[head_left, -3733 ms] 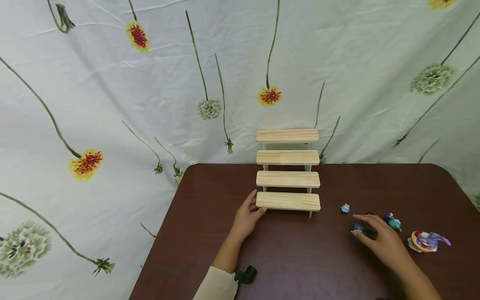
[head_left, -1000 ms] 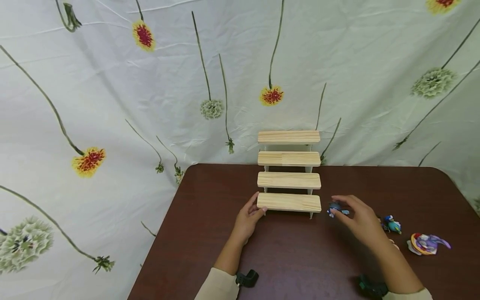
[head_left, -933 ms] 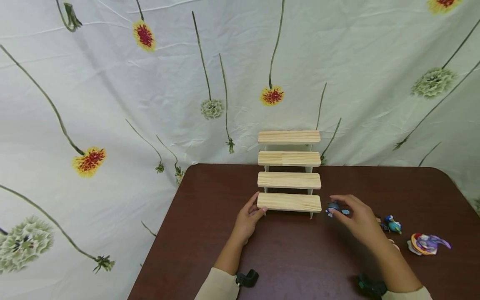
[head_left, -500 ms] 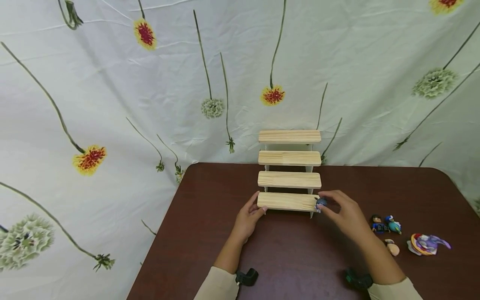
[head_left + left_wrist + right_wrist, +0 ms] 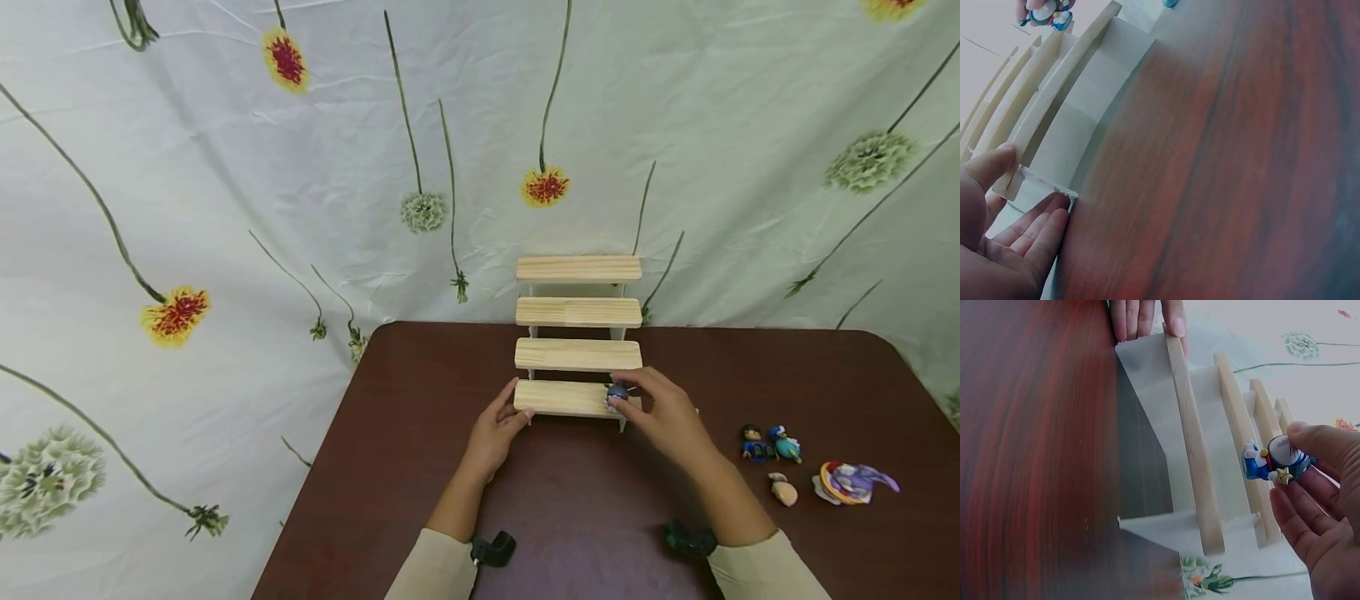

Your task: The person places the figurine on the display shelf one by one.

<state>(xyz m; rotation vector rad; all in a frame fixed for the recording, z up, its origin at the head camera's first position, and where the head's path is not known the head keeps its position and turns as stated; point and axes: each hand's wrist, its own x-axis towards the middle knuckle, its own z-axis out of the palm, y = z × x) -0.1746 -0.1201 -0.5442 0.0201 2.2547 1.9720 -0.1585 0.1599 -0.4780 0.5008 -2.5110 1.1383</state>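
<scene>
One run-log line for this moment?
left hand steadies shelf | right hand pinches toy over bottom step

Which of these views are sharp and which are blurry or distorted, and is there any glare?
Head view: evenly lit and sharp, wide-angle bend at the edges, soft sheen on the table. Left wrist view: table grain smeared, stepped wooden stand curved by the lens, left hand soft. Right wrist view: small blue figure in the right hand fairly sharp, table blurred.
</scene>
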